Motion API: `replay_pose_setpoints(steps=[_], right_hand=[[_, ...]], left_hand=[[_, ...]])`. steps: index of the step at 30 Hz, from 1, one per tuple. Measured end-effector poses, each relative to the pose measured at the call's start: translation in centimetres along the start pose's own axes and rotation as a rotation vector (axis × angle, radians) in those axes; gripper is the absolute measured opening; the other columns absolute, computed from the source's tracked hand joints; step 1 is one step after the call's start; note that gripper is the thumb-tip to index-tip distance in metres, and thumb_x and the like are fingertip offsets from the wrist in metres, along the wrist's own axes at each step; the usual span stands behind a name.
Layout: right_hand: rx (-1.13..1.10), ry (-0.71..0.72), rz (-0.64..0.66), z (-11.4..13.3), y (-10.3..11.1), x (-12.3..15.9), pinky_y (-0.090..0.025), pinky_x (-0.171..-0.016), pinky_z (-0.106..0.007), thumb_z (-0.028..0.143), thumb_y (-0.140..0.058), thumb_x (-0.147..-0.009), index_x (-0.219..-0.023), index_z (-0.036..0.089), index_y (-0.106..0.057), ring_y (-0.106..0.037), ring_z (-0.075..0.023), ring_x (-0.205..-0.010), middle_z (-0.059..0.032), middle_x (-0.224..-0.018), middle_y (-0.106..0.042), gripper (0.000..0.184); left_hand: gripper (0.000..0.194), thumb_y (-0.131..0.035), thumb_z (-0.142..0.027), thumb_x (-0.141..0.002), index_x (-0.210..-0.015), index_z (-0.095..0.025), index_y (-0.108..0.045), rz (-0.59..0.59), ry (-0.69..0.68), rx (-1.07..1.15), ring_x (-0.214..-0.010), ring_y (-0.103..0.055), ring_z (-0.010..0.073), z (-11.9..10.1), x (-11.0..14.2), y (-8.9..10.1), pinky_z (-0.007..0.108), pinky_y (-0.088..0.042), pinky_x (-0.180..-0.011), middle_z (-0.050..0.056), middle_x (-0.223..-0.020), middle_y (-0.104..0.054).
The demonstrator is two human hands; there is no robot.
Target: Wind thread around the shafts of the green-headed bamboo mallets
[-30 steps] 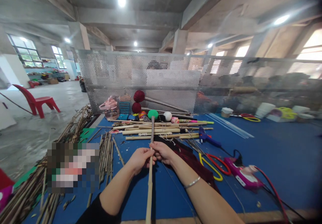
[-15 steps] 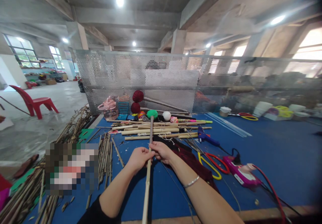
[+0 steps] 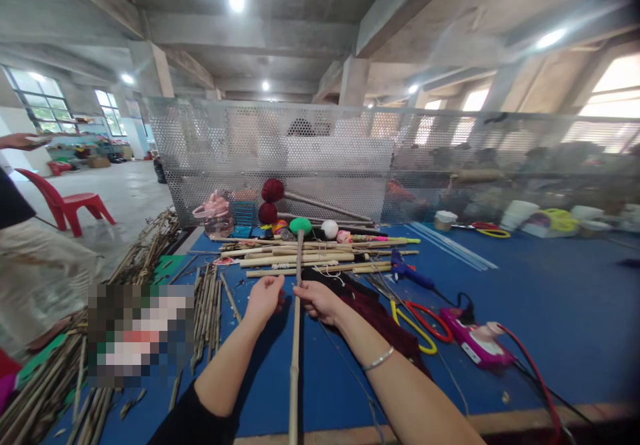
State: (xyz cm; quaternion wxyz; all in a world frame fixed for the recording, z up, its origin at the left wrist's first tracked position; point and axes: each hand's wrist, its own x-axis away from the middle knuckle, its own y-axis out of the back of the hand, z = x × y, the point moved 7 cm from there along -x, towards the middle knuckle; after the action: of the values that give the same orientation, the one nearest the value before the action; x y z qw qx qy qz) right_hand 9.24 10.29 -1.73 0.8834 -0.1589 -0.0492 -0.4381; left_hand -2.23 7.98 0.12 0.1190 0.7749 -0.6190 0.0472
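Note:
A bamboo stick (image 3: 295,371) runs away from me, with a green ball (image 3: 301,225) at or behind its far end. My right hand (image 3: 319,300) pinches the stick near its middle, where a darker upper section meets the pale lower part. To the left of the stick and apart from it is my left hand (image 3: 265,300), its fingers curled together; whatever they may hold is too small to make out. Dark red cloth (image 3: 370,315) lies under and beyond my right wrist.
Several pale sticks (image 3: 295,258) and a white ball (image 3: 329,229) lie ahead. To the right are a blue glue gun (image 3: 410,270), scissors (image 3: 425,321) and a pink power strip (image 3: 475,341). Dry twigs (image 3: 206,311) lie left. Another person's trousers (image 3: 37,271) show at far left.
My left hand has moved off the stick, to the left and slightly up. My right hand keeps its hold. Another person has come into view at the far left.

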Motion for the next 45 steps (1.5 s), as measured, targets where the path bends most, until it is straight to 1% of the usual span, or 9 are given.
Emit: replay_pose_setpoints(steps=[2, 7, 13, 18, 27, 33, 37, 42, 45], right_hand=[[0.028, 0.006, -0.011, -0.1, -0.1, 0.0, -0.004, -0.030, -0.018, 0.044, -0.065, -0.062, -0.069, 0.018, -0.041, -0.010, -0.0014, -0.030, 0.0135, -0.037, -0.023, 0.036], [0.137, 0.014, -0.080, -0.2, 0.0, 0.3, -0.007, -0.029, -0.019, 0.044, -0.063, -0.063, -0.066, 0.017, -0.042, -0.014, -0.0021, -0.027, 0.0130, -0.033, -0.025, 0.033], [0.134, -0.054, -0.064, -0.3, 0.2, 0.7, -0.007, -0.030, -0.018, 0.038, -0.061, -0.066, -0.064, 0.018, -0.038, -0.014, -0.0019, -0.029, 0.0130, -0.037, -0.024, 0.031], [0.132, -0.104, -0.052, -0.5, 0.1, 0.8, -0.006, -0.030, -0.018, 0.036, -0.060, -0.067, -0.062, 0.018, -0.038, -0.013, -0.0018, -0.029, 0.0125, -0.038, -0.024, 0.028], [0.213, -0.089, -0.138, -0.6, 0.3, 0.6, -0.008, -0.029, -0.018, 0.030, -0.056, -0.070, -0.059, 0.018, -0.038, -0.016, -0.0026, -0.027, 0.0118, -0.034, -0.025, 0.024], [0.183, -0.158, -0.092, -0.4, 0.1, 1.4, -0.010, -0.029, -0.016, 0.035, -0.055, -0.073, -0.061, 0.018, -0.037, -0.017, -0.0016, -0.028, 0.0109, -0.040, -0.029, 0.027], [0.294, -0.141, -0.130, -0.1, 0.0, 1.7, -0.010, -0.029, -0.017, 0.033, -0.056, -0.074, -0.056, 0.017, -0.037, -0.018, -0.0018, -0.027, 0.0104, -0.037, -0.028, 0.030], [0.342, -0.098, -0.182, 0.2, -0.3, 1.8, -0.007, -0.029, -0.019, 0.032, -0.058, -0.072, -0.054, 0.017, -0.036, -0.016, -0.0023, -0.027, 0.0111, -0.033, -0.023, 0.032], [0.254, -0.103, -0.140, 0.2, -0.8, 1.8, -0.009, -0.029, -0.017, 0.035, -0.057, -0.073, -0.057, 0.017, -0.035, -0.018, -0.0018, -0.027, 0.0108, -0.036, -0.026, 0.033]], left_hand=[[0.039, -0.055, -0.052, -0.065, -0.076, -0.015, -0.056, -0.019, -0.073, -0.137, -0.050, -0.051, 0.0104, -0.8, -1.2, -0.1, 0.019, -0.036, -0.042, 0.003, -0.065, -0.058], [0.035, -0.062, -0.048, -0.059, -0.054, -0.013, -0.057, 0.083, -0.165, -0.368, -0.039, -0.038, 0.0074, -1.2, -3.5, -2.5, 0.021, -0.028, -0.041, -0.002, -0.042, -0.046], [0.034, -0.063, -0.045, -0.057, -0.052, -0.012, -0.056, 0.187, -0.238, -0.199, -0.042, -0.031, 0.0048, -0.9, -4.1, -3.3, 0.020, -0.022, -0.042, -0.004, -0.045, -0.044], [0.035, -0.057, -0.047, -0.063, -0.054, -0.013, -0.052, 0.371, -0.112, -0.013, -0.036, -0.024, 0.0029, 0.5, -4.1, -4.1, 0.019, -0.016, -0.039, -0.006, -0.041, -0.036], [0.035, -0.065, -0.046, -0.054, -0.061, -0.012, -0.058, 0.235, -0.144, -0.155, -0.040, -0.036, 0.0053, 0.5, -3.6, -3.4, 0.018, -0.025, -0.041, -0.004, -0.046, -0.047], [0.032, -0.064, -0.043, -0.058, -0.058, -0.012, -0.057, 0.340, -0.142, -0.056, -0.040, -0.036, 0.0047, 0.1, -3.3, -4.1, 0.019, -0.025, -0.040, -0.004, -0.045, -0.046], [0.033, -0.063, -0.044, -0.058, -0.054, -0.013, -0.053, 0.408, -0.048, -0.017, -0.035, -0.029, 0.0031, 0.7, -2.9, -4.7, 0.019, -0.018, -0.037, -0.006, -0.040, -0.040], [0.033, -0.070, -0.040, -0.053, -0.058, -0.012, -0.055, 0.349, -0.111, 0.001, -0.038, -0.036, 0.0034, 0.4, -3.0, -4.1, 0.018, -0.023, -0.040, -0.004, -0.044, -0.046], [0.031, -0.070, -0.038, -0.053, -0.059, -0.011, -0.057, 0.390, -0.092, 0.063, -0.039, -0.039, 0.0045, 0.6, -3.3, -4.0, 0.018, -0.026, -0.041, -0.003, -0.046, -0.049]])
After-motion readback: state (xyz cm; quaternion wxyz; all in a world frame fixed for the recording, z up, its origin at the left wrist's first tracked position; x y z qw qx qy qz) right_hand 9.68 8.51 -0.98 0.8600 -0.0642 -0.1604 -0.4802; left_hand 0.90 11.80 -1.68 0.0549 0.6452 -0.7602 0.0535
